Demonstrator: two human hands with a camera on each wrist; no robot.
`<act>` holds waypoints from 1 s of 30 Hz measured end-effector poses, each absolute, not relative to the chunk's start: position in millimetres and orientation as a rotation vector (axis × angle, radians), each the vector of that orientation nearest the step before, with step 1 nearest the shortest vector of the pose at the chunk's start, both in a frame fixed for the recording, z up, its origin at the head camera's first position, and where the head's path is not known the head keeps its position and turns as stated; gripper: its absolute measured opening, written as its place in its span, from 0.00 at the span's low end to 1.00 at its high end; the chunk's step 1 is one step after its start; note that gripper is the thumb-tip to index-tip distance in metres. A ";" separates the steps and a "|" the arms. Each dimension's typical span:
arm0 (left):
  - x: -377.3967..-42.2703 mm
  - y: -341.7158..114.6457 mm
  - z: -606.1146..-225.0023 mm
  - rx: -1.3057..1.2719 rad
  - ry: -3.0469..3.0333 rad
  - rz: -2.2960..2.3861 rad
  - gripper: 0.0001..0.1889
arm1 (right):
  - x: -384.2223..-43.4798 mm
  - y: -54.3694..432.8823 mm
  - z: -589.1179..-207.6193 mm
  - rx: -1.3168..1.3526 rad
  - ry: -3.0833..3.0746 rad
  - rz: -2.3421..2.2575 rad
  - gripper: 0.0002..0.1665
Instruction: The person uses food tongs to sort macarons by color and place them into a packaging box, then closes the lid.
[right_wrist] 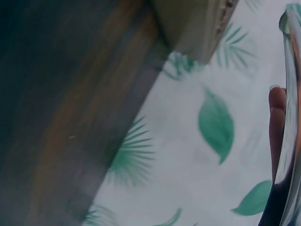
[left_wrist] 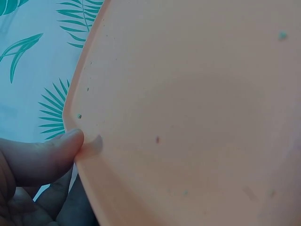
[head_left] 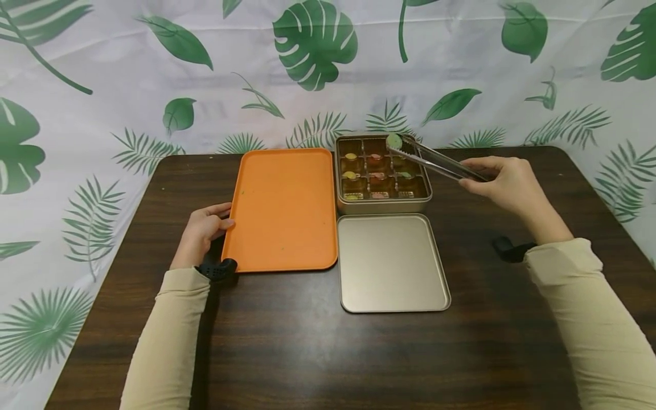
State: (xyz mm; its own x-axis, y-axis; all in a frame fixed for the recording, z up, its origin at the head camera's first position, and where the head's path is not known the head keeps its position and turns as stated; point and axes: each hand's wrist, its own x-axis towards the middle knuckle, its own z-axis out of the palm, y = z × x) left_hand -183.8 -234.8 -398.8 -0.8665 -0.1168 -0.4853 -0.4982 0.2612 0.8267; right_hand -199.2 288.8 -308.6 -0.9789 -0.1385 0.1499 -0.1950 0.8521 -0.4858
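Note:
My right hand (head_left: 507, 179) grips metal tongs (head_left: 446, 162), whose tips pinch a green round sweet like a macaron (head_left: 394, 141). The sweet is over the back right part of a gold tin (head_left: 384, 207). Inside the tin, a divided insert holds several yellow, pink and green sweets in its compartments. In the right wrist view, the tongs (right_wrist: 291, 117) run along the right edge with a finger beside them. At the left, my left hand (head_left: 205, 225) pinches the rim of an orange tray (head_left: 284, 210), thumb (left_wrist: 56, 155) on top and fingers below.
The tin's flat lid (head_left: 392, 265) lies in front of the tin, right of the tray. Small green crumbs (left_wrist: 282, 36) dot the tray. Behind the dark wooden table (head_left: 307, 341) hangs a white cloth with green leaves (head_left: 315, 45).

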 end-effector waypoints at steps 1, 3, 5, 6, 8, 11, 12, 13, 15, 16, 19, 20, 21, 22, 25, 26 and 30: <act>-184.0 -234.4 -399.7 -0.566 2.210 1.636 0.29 | -198.2 292.9 -311.3 0.267 -2.931 0.774 0.26; -184.1 -233.6 -401.2 -0.570 2.208 1.637 0.29 | -196.5 300.5 -316.9 0.276 -2.958 0.769 0.26; -184.3 -233.3 -402.3 -0.572 2.205 1.640 0.30 | -194.9 306.9 -322.3 0.287 -2.969 0.765 0.26; -184.4 -233.2 -402.6 -0.571 2.204 1.642 0.30 | -194.0 309.7 -324.6 0.290 -2.975 0.762 0.26; -184.3 -232.9 -402.5 -0.570 2.205 1.641 0.30 | -192.0 314.7 -328.6 0.296 -2.983 0.767 0.25; -184.2 -233.2 -401.9 -0.566 2.204 1.642 0.30 | -188.5 321.5 -332.7 0.286 -3.002 0.773 0.26; -184.2 -233.3 -401.5 -0.566 2.203 1.642 0.30 | -187.6 323.7 -333.7 0.284 -3.011 0.776 0.27; -184.1 -233.3 -400.9 -0.565 2.203 1.641 0.30 | -186.7 325.8 -334.5 0.278 -3.020 0.783 0.27; -184.4 -233.6 -400.2 -0.570 2.200 1.641 0.30 | -185.2 329.7 -336.0 0.270 -3.039 0.783 0.28; -184.6 -233.8 -400.0 -0.573 2.199 1.643 0.30 | -184.5 331.4 -336.5 0.265 -3.047 0.783 0.28; -185.2 -234.1 -399.4 -0.576 2.205 1.642 0.29 | -182.4 335.8 -337.9 0.260 -3.064 0.792 0.28; -185.3 -234.1 -399.3 -0.578 2.208 1.641 0.29 | -181.8 337.1 -338.4 0.262 -3.067 0.790 0.28; -185.3 -234.0 -399.0 -0.578 2.212 1.640 0.29 | -181.2 338.4 -339.0 0.262 -3.071 0.793 0.28; -185.4 -234.1 -398.8 -0.578 2.215 1.641 0.29 | -180.5 339.6 -339.5 0.262 -3.074 0.793 0.28; -185.3 -233.7 -398.2 -0.577 2.222 1.641 0.29 | -178.8 343.0 -341.5 0.258 -3.086 0.791 0.29; -185.2 -233.7 -398.1 -0.578 2.222 1.640 0.29 | -178.4 343.9 -342.1 0.255 -3.090 0.791 0.29; -184.6 -233.6 -397.9 -0.581 2.231 1.635 0.29 | -178.0 346.0 -344.7 0.247 -3.100 0.801 0.29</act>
